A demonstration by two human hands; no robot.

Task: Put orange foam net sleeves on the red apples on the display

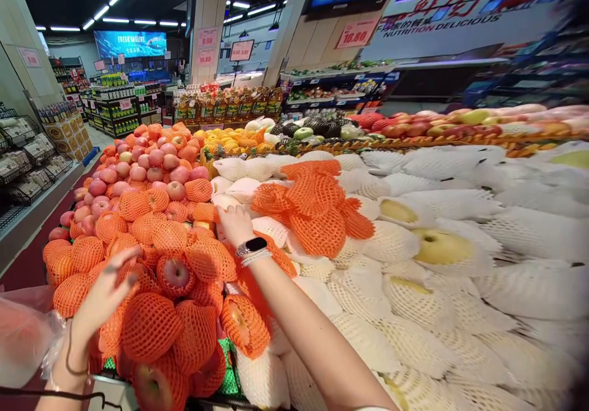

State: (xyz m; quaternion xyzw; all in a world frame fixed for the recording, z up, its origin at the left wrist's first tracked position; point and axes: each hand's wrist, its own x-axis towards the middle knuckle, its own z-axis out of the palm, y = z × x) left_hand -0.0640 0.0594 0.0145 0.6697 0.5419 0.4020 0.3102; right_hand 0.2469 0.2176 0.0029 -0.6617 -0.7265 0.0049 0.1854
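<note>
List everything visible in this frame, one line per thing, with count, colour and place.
apples in net sleeves: many, red fruit in orange foam netting, front left of the stand
bare apples: many, pink-red, piled behind the netted ones
pears in net sleeves: many, yellow-green in white foam netting, right half of the stand
empty net sleeves: a loose heap, orange, on top of the white-netted fruit
price signs: several, pink-red, on pillars in the background
plastic bag: one, clear, far left by the wrist
watch: one, dark, on the right wrist
left hand: open, resting on netted apples
right hand: reaching into the pile, fingers hidden
</note>
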